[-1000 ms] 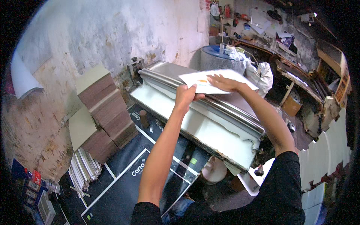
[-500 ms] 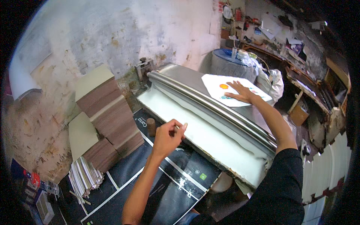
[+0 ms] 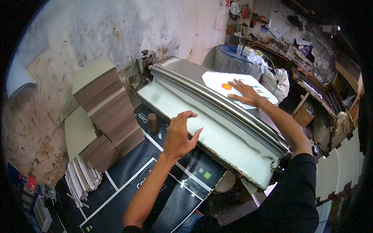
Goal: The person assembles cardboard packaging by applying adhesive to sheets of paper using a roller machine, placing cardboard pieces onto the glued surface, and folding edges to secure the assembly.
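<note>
My right hand point(image 3: 246, 94) lies flat with fingers spread on a white printed sheet point(image 3: 213, 80) with cut corners and coloured prints. The sheet rests on the grey metal top point(image 3: 182, 68) of a roller machine, just behind its long steel rollers point(image 3: 217, 106). In front of the rollers runs a trough of white, glue-like liquid point(image 3: 233, 145). Over the trough's near edge hovers my left hand point(image 3: 179, 136), empty, thumb and forefinger apart. A short brown cylinder point(image 3: 152, 123) stands left of that hand on the dark, white-lined table covering point(image 3: 128, 202).
Stacks of brown board with pale tops point(image 3: 112, 105) stand at the left by the stained wall. Near them lies a pile of thin strips point(image 3: 82, 176). Beyond the machine are a blue-topped drum point(image 3: 233, 54), a white sack point(image 3: 276, 83) and a cluttered bench point(image 3: 307, 85).
The thumb and fingers of my left hand have parted from a near pinch. My right hand stays flat on the sheet. The whole view has shifted slightly.
</note>
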Demonstrator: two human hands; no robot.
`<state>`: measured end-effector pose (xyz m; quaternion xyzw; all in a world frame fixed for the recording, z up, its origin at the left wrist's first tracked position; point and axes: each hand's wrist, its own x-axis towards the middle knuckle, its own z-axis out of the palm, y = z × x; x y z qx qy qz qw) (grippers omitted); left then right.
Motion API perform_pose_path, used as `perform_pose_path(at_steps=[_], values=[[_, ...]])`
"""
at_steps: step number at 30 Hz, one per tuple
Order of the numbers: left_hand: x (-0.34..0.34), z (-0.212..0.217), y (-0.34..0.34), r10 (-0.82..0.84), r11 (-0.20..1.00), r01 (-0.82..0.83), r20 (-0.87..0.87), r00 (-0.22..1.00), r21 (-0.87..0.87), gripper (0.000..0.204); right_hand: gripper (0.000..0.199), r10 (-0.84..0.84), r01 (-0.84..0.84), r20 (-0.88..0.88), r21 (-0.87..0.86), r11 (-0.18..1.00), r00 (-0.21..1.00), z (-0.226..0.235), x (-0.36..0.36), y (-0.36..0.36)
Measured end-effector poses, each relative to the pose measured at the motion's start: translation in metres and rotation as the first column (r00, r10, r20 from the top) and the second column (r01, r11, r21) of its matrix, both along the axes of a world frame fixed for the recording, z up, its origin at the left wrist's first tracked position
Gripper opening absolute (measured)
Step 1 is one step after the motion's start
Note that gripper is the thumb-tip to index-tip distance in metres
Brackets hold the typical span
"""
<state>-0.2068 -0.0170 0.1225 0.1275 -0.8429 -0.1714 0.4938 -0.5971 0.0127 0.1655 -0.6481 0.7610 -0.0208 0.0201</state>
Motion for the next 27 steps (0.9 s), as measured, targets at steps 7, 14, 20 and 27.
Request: perform_pose_path(at_steps=[7,14,20,27], values=[[-0.06,-0.016,0.0,0.013,0.992,-0.035,-0.171,0.985,-0.125,0.06,0.1,0.021,-0.021,0.009,-0.006,1.0,1.0,0.004,0.019,0.005],[-0.091,-0.025,-0.008,0.028,0.963,-0.074,-0.177,0.984,-0.259,0.057,0.089,0.034,-0.034,0.003,-0.024,0.999,0.999,-0.002,0.016,0.01],[-0.094,-0.034,-0.013,0.046,0.943,-0.069,-0.076,0.996,-0.324,0.057,0.095,0.05,-0.05,0.019,-0.033,0.998,0.999,-0.003,0.017,0.009],[-0.103,-0.039,-0.011,0.06,0.912,-0.107,-0.13,0.99,-0.396,0.053,0.089,0.006,-0.006,-0.012,-0.002,1.0,1.0,-0.004,0.02,0.009]])
